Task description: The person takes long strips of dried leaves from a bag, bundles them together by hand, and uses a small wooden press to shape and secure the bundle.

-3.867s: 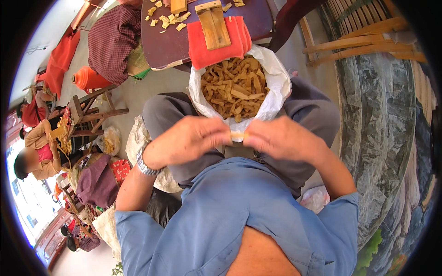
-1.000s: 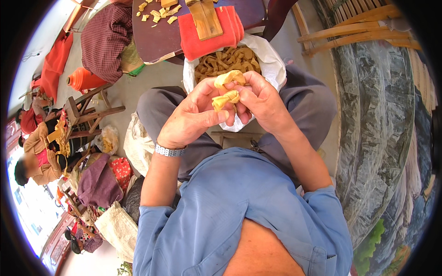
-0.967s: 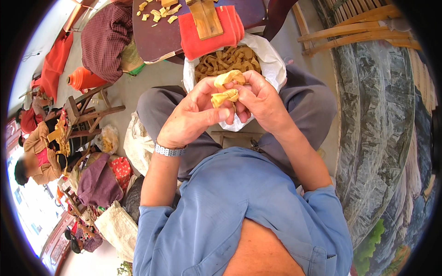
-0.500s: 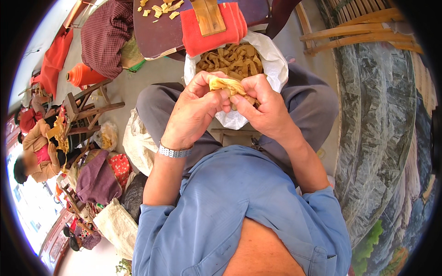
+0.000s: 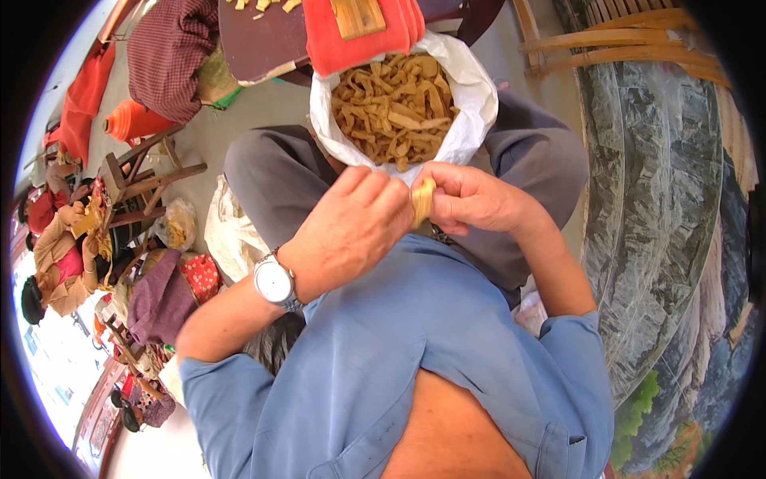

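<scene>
Between my hands, just in front of the bag and above my lap, is a pale yellow folded strip (image 5: 423, 203). My right hand (image 5: 476, 199) pinches it, fingers curled and thumb pressed against it. My left hand (image 5: 357, 214), a silver watch on its wrist, is closed against the strip's other side; its knuckles face up and hide the fingertips. Beyond both hands stands an open white bag (image 5: 476, 84) between my knees. Brown-yellow strips (image 5: 391, 112) of the same sort fill it.
Past the bag, a red folded cloth (image 5: 319, 40) and a wooden block (image 5: 357, 17) rest on a dark red table (image 5: 259, 48). Wooden stools (image 5: 152, 184), sacks and other people sit to the left. A plastic-covered stone-patterned panel (image 5: 638, 223) lies at right, under wooden slats (image 5: 622, 52).
Both hands have drawn back toward my body with the strip, uncovering the bag's contents. My left hand has turned over, knuckles up, so the watch face now shows.
</scene>
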A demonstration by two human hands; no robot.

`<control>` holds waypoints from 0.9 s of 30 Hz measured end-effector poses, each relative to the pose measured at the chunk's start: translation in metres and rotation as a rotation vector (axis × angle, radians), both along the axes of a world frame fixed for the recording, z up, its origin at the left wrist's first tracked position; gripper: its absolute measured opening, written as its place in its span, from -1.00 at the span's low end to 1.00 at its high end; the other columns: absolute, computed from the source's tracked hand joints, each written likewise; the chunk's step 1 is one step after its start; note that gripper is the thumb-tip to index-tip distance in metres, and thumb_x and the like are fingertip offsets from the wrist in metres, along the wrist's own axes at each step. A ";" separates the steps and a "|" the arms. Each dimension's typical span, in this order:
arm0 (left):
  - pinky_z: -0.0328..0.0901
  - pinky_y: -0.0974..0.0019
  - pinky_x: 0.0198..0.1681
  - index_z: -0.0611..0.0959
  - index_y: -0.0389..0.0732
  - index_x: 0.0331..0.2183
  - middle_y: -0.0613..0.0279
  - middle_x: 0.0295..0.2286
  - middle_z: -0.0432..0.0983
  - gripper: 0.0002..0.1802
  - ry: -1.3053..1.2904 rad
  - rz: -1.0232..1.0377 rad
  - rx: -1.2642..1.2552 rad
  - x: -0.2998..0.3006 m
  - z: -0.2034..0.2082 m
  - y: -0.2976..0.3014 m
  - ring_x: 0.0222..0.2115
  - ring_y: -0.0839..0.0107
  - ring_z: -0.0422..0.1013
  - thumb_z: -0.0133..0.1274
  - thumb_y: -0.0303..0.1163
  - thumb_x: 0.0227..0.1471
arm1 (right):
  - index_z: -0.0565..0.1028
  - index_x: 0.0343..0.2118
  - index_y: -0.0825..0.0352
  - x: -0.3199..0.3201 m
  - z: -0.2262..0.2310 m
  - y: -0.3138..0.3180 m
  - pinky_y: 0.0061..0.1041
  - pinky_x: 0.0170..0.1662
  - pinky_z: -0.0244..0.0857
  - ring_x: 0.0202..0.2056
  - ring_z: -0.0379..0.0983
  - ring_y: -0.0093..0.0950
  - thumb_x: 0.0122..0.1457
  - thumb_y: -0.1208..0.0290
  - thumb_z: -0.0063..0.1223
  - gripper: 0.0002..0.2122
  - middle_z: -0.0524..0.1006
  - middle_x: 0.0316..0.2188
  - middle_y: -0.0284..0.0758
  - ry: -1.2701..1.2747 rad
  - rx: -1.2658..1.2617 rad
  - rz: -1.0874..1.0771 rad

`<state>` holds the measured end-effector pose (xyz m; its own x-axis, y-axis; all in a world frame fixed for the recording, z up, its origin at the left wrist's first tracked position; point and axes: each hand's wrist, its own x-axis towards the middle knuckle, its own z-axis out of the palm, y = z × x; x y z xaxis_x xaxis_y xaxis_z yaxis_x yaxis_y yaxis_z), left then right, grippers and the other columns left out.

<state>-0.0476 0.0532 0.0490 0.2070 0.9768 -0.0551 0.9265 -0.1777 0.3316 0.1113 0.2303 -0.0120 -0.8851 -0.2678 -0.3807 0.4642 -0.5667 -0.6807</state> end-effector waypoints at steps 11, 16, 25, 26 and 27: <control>0.36 0.15 -0.06 0.40 -0.31 0.05 0.02 -0.19 0.48 -0.46 -0.697 0.386 -0.156 0.002 0.007 -0.002 -0.18 0.04 0.43 0.21 -0.47 0.06 | 0.44 -0.07 0.34 -0.005 0.039 0.014 -0.61 -0.43 0.26 -0.47 0.37 -0.67 0.34 0.30 0.02 -0.76 0.49 -0.44 -0.38 0.103 0.597 0.097; 0.38 0.20 -0.19 0.43 -0.33 0.03 -0.04 -0.34 0.51 -0.60 -0.849 0.424 -0.227 0.005 -0.005 0.006 -0.34 0.05 0.46 0.08 -0.48 0.17 | 0.37 0.01 0.32 -0.010 0.036 0.001 -0.60 -0.44 0.27 -0.51 0.40 -0.65 0.30 0.43 0.07 -0.74 0.50 -0.52 -0.39 0.087 0.611 -0.044; 0.20 0.28 -0.53 0.50 -0.28 -0.43 0.23 -0.67 0.38 -0.76 -0.936 0.405 -0.629 -0.013 0.033 0.008 -0.64 0.39 0.31 0.13 -0.34 0.19 | 0.31 0.07 0.31 0.006 0.063 0.013 -0.47 -0.37 0.28 -0.50 0.42 -0.53 0.29 0.41 0.06 -0.67 0.48 -0.57 -0.37 0.285 0.725 0.098; 0.19 0.30 -0.54 0.50 -0.28 -0.44 0.26 -0.67 0.38 -0.74 -0.948 0.460 -0.668 -0.014 0.035 0.009 -0.64 0.44 0.30 0.14 -0.33 0.18 | 0.32 0.09 0.31 0.005 0.063 0.016 -0.48 -0.36 0.29 -0.49 0.43 -0.53 0.28 0.42 0.06 -0.65 0.48 -0.57 -0.37 0.256 0.726 0.083; 0.20 0.35 -0.53 0.54 -0.29 -0.39 0.31 -0.65 0.41 -0.75 -0.864 0.438 -0.608 -0.016 0.027 0.005 -0.62 0.53 0.30 0.16 -0.30 0.20 | 0.32 0.10 0.31 0.004 0.063 0.019 -0.48 -0.35 0.29 -0.48 0.43 -0.53 0.28 0.42 0.07 -0.64 0.48 -0.56 -0.37 0.233 0.724 0.068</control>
<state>-0.0635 0.0585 0.0764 0.0534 0.8347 -0.5481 0.2901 0.5123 0.8084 0.1154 0.2496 0.0508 -0.9545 -0.0797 -0.2874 0.2809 0.0831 -0.9561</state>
